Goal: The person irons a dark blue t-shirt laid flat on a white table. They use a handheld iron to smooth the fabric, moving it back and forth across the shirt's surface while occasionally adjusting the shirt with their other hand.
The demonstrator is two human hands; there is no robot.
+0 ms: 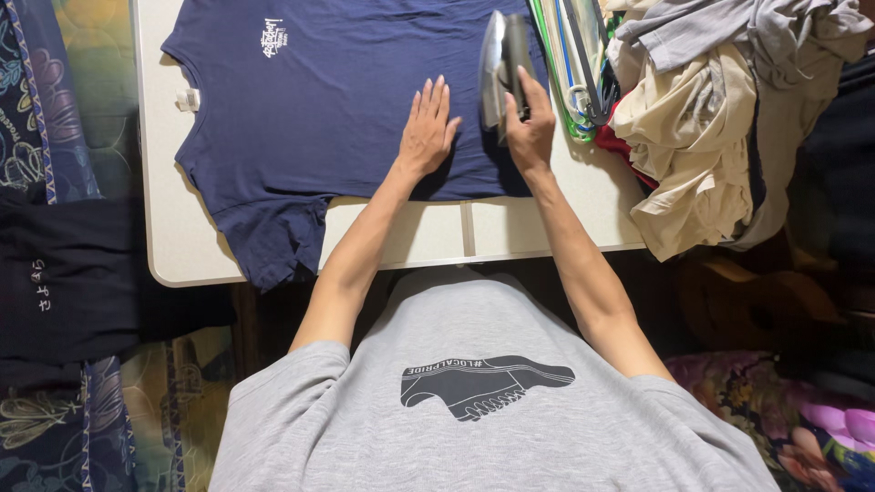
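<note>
Ahead of our left fingers [436, 96] the navy shirt [310, 100] lay flat, so we had open room forward and out to their left. Just right of those fingers the iron [499, 68] stood on its heel under our right hand [530, 123], blocking that side. Beyond the right fingers a heap of pale clothes [711, 128] and striped bags [574, 73] crowded close. Behind both wrists, bare table [529, 228] stayed passable.

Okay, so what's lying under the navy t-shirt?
The navy t-shirt lies spread on a white table, one sleeve hanging off its edge. Whatever lies beneath the shirt's middle is covered and unseen.
</note>
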